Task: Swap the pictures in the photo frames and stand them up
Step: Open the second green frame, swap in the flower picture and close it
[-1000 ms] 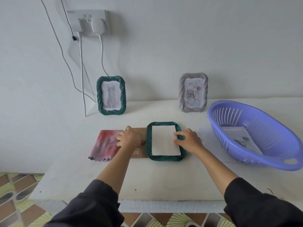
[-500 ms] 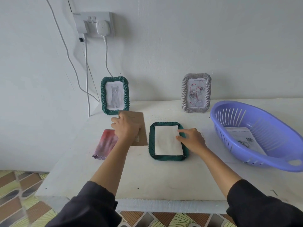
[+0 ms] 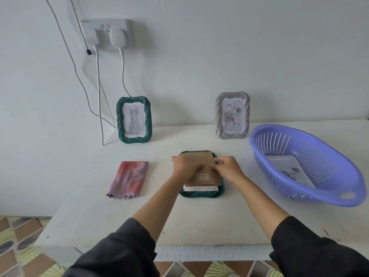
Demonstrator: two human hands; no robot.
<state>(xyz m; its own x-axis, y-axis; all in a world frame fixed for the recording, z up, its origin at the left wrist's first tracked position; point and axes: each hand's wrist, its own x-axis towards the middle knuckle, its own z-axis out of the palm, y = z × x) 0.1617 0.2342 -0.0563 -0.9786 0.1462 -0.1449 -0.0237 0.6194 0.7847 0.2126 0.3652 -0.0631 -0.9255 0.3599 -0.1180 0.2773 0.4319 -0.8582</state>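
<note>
While two ribbed, rope-moulded frames, the green frame (image 3: 119,120) and the grey frame (image 3: 218,114), stand by the wall, a third frame (image 3: 201,194) lies face down mid-table, its white picture (image 3: 199,189) not yet sealed under the flat cardboard backing (image 3: 203,159); the right hand (image 3: 229,169) pinches the board's edge, the left hand (image 3: 184,166) lies over it, grip unclear
</note>
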